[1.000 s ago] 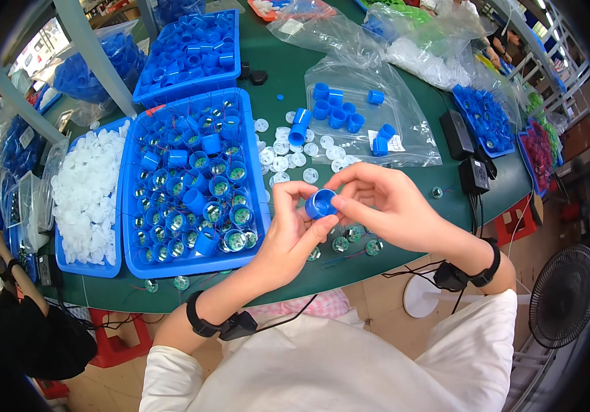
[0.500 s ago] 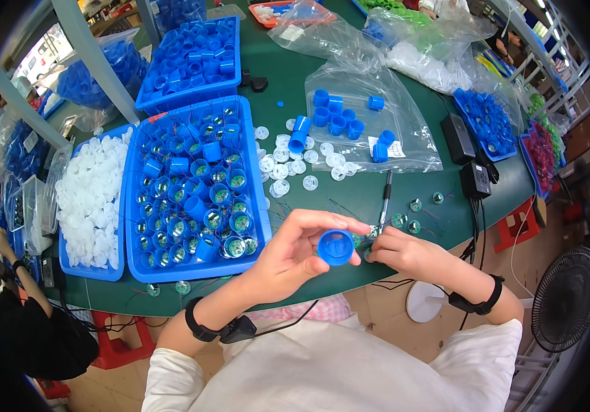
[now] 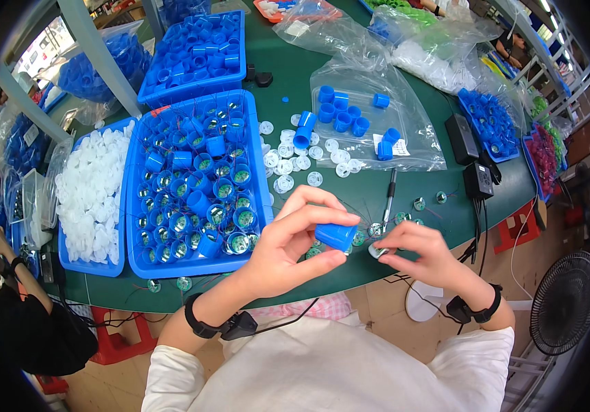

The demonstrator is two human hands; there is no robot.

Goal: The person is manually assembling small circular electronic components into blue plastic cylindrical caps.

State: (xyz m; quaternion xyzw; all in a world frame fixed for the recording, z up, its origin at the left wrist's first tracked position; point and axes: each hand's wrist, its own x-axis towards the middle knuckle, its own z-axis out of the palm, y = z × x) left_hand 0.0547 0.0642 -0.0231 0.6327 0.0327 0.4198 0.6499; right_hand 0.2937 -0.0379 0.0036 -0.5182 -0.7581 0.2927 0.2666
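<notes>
My left hand point(image 3: 285, 250) grips a blue plastic cup point(image 3: 336, 237) between thumb and fingers, tilted on its side above the table's near edge. To its right, my right hand point(image 3: 424, 257) pinches a small round circuit board point(image 3: 377, 251), its pale face partly covered by the fingertips. A short gap separates board and cup. Several more round green boards with thin wires lie just beyond my hands, one of them point(image 3: 419, 203) to the right of a pen point(image 3: 391, 192).
At left, a blue tray point(image 3: 259, 130) holds cups with boards inside; beside it is a tray of white plastic pieces point(image 3: 92, 199). White discs point(image 3: 285, 167) and loose blue cups point(image 3: 342, 122) lie farther back, some on a clear bag point(image 3: 418, 151). Black power adapters point(image 3: 478, 181) sit at right.
The blue cup has turned from mouth facing me to lying sideways. My right hand has lifted a circuit board from among the others and drawn it slightly nearer to me.
</notes>
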